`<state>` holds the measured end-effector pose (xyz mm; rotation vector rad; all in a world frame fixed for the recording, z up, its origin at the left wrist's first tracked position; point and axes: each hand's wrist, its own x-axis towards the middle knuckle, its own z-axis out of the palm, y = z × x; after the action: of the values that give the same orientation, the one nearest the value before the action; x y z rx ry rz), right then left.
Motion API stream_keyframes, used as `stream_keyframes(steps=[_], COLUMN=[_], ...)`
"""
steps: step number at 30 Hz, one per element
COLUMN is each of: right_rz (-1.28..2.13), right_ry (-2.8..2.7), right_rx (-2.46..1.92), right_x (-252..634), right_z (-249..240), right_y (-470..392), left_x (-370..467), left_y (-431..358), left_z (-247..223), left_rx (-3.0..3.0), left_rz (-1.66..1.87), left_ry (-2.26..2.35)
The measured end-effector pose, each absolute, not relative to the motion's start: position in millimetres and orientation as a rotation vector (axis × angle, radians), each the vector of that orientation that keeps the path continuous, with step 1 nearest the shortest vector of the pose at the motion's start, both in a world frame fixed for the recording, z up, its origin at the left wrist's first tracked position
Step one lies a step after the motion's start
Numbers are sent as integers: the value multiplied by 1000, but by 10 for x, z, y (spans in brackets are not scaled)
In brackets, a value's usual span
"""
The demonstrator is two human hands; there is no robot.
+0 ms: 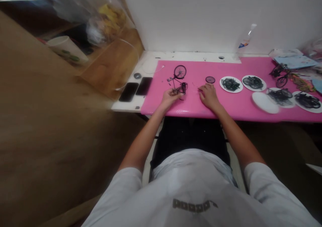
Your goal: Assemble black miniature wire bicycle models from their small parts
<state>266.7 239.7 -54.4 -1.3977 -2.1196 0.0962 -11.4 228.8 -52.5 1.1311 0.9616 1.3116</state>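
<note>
My left hand (172,97) is closed on the near end of a small black model bicycle (178,82). One spoked wheel is fitted at the bicycle's far end; at the held end I make out dark parts but no full wheel. My right hand (209,95) rests on the pink mat (196,110), fingertips drawn together over tiny pieces too small to name. Just beyond those fingers a loose black wheel (210,79) lies flat.
To the right stand white plates (240,89) of black parts, an upturned white dish (266,102) and another small black bicycle (281,76). Two dark phones (128,92) lie at the left. A clear bottle (248,39) stands by the white wall. A wooden panel (50,69) closes the left side.
</note>
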Motion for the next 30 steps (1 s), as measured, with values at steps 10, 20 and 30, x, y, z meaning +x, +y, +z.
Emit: stream_keyframes(steps=[10,20,30], right_rz=[166,202,323], right_ry=[-2283,-2377,-2220], right_rx=[-1378,-1416,-1316], right_x=[2584,2493,2466], right_z=[-455,-431,-289], right_y=[3176,3496,3418], left_x=[-116,-112,-124], left_y=[2276,2290,2307], left_z=[-504,-509,-549], left_rx=[1131,1113,1136], left_rz=[1294,1271,1258], left_ry=[972,945,946])
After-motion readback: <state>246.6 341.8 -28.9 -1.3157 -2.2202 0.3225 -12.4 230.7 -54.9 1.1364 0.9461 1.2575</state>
